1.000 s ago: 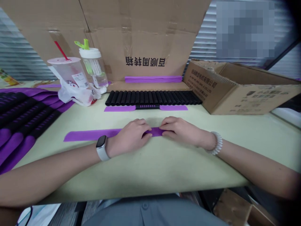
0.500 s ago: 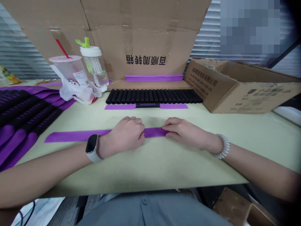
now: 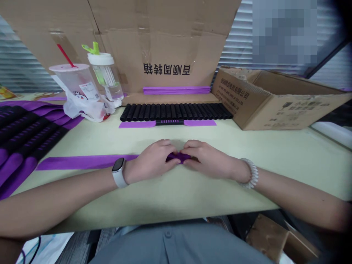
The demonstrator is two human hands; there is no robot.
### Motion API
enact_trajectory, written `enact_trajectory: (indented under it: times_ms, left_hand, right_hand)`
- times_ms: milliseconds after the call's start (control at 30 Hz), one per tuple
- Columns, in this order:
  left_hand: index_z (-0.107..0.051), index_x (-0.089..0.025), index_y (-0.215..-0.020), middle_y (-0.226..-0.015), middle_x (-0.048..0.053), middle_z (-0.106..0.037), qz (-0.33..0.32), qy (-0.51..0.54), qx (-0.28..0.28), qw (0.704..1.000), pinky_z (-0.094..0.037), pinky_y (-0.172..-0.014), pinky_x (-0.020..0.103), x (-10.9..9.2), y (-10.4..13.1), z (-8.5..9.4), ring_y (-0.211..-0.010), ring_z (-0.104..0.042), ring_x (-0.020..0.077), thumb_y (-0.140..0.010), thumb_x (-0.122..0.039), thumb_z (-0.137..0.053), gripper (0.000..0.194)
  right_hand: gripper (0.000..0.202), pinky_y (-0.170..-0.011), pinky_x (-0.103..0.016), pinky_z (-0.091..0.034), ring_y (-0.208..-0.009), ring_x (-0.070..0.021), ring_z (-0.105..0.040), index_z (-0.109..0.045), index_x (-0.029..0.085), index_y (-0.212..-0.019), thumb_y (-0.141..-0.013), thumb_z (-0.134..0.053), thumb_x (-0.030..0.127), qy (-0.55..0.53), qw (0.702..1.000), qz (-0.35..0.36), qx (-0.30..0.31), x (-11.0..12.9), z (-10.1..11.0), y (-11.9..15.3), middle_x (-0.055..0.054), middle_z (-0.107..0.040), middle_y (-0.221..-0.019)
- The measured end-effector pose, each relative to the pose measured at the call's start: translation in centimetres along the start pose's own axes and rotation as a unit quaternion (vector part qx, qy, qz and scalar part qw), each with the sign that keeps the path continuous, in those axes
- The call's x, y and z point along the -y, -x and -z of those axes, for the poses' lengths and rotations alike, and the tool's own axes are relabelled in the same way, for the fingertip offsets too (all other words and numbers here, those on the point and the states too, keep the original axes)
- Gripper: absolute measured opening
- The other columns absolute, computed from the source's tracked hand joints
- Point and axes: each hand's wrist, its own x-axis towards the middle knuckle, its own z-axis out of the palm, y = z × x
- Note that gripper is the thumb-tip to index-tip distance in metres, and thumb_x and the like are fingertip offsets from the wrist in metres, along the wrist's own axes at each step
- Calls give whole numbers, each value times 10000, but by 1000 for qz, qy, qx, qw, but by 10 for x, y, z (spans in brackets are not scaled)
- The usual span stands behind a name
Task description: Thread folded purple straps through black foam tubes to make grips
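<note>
Purple strip (image 3: 90,161): laid lengthwise on table (image 3: 165,205), in front of the body; long end run out to L past the wrist, short end held betw. both hands, approx. centred. Flat support for the long end is presumably given by the table, so hands are freed for the short end.
Left hand (image 3: 154,159): strip pinched betw. thumb & fingers, other fingers curled in; strip prob. steadied thus.
Right hand (image 3: 209,161): strip's R end pinched betw. thumb & fingers, tips almost meeting L hand's. Bit betw. hands looks bunched or curled; exact fold can't be told, being partly covered by fingers.
Black tubes (image 3: 176,112): lined up side by side behind hands, judged to be kept within reach.
Purple/black strap (image 3: 137,125): laid flat just in front of tubes, black section mid-length.
Purple stack (image 3: 176,90): placed behind tubes, against cardboard panel (image 3: 178,44).
Strap pile (image 3: 16,137): fanned at far L, apparently set aside so workspace is left free.
Carton (image 3: 253,113): stood open-topped, back R.
Cup (image 3: 73,80) & bottle (image 3: 106,73): parked back L, off the work area.
</note>
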Motion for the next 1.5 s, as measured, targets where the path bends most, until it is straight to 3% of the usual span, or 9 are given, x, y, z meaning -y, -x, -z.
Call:
enact_trajectory:
  times_ms: [133, 600, 1033, 1300, 1500]
  left_hand:
    - [-643, -136, -1009, -908, 61, -612, -14, 7, 2, 1000, -476, -789, 340, 3, -1, -3, -869, -574, 209, -887, -270, -596, 187]
    - [-672, -173, -925, -829, 45, -630, -18, 16, -4, 1000, -477, -772, 327, 2, -3, -6, -832, -591, 204, -874, -302, -578, 168]
    - [-665, -187, -869, -805, 20, -623, -26, 33, -10, 999, -478, -748, 310, 2, -3, -6, -784, -594, 178, -879, -275, -561, 136]
    - [-649, -173, -821, -780, 21, -620, -32, -3, 8, 999, -482, -718, 304, 1, -3, -4, -748, -593, 172, -905, -273, -546, 167]
    - [-631, -162, -953, -915, 58, -635, -39, -76, 10, 996, -491, -784, 344, -8, 2, -3, -853, -609, 205, -951, -262, -476, 184]
  right_hand:
    - [153, -825, -337, -480, -839, -181, -571, -688, 110, -949, -873, -555, 101, 15, 1000, -11, 1, 1, -1, -2, -78, -597, -901]
    - [149, -775, -335, -497, -811, -184, -571, -683, 124, -940, -878, -548, 107, 55, 998, 27, -10, -1, -2, -2, -70, -604, -879]
    - [164, -768, -336, -492, -802, -184, -583, -697, 136, -924, -884, -541, 104, 50, 999, 15, -2, 0, -4, -3, -65, -619, -860]
    - [172, -763, -327, -486, -805, -184, -577, -700, 138, -900, -882, -534, 98, 54, 998, 16, -3, 1, -3, -2, -62, -621, -842]
    - [113, -812, -343, -470, -861, -199, -566, -652, 125, -897, -902, -550, 174, 44, 999, 7, -29, 5, -7, -2, -87, -621, -889]
